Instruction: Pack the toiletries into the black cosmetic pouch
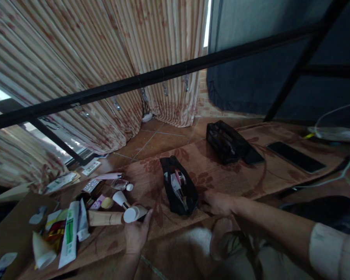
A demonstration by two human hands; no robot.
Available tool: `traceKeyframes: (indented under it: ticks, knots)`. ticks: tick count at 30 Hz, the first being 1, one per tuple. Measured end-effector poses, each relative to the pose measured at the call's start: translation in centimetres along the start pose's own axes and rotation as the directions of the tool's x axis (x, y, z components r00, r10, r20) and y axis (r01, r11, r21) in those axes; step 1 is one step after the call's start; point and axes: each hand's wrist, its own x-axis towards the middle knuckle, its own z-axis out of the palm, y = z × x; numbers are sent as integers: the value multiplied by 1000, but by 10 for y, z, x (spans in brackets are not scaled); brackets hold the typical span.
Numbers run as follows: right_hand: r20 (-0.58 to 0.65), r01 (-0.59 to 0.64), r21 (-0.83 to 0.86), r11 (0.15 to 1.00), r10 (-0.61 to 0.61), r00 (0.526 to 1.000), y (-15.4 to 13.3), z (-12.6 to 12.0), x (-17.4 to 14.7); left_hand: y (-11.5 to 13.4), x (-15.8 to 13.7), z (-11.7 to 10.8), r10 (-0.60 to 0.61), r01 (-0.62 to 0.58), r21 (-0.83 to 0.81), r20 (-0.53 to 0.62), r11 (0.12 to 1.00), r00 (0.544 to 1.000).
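My left hand (136,237) is closed around a small bottle with a white cap (131,214), at the front edge of the patterned cloth. Right of it stands an unzipped black pouch (169,194), with a pink item and pale tubes showing inside. My right hand (217,203) is at the pouch's right side, fingers curled against its edge; the fingertips are dim. Close to my left hand lie a white-handled brush (121,199), a beige tube (106,218), a clear bottle (119,184) and a round yellowish item (107,203).
A white and green tube (69,233), a cream tube (42,251) and a cardboard box (14,225) are at left. A second black pouch (221,142) and a phone (296,156) lie at right. A dark metal rail (169,74) crosses before the curtains (99,58).
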Motion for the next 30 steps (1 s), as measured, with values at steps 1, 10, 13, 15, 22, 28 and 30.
traceKeyframes:
  ticks: [1, 10, 13, 15, 22, 28, 30]
  knots:
    - [2, -4, 3, 1000, 4, 1000, 0, 0, 0, 0, 0, 0, -7, 7, 9, 13, 1000, 1000]
    - [-10, -13, 12, 1000, 13, 1000, -1, 1, 1, 6, 0, -5, 34, -35, 16, 58, 999, 998]
    - [9, -43, 37, 998, 43, 999, 0, 1, 1, 6, 1, -4, 60, -61, 5, 53, 998, 997]
    - [7, -52, 40, 998, 52, 999, 0, 1, 1, 5, 1, -3, 68, -69, 5, 43, 998, 997]
    - [-7, -61, 0, 998, 61, 998, -1, 1, 1, 2, -1, -2, 41, -40, -16, 35, 999, 999]
    - [16, -59, -18, 998, 60, 998, -5, -3, -1, 2, 0, -2, 23, -22, -6, 42, 1000, 999]
    - [5, -52, -13, 999, 52, 999, -5, -3, -1, 1, 0, -2, 22, -22, -8, 39, 1000, 999]
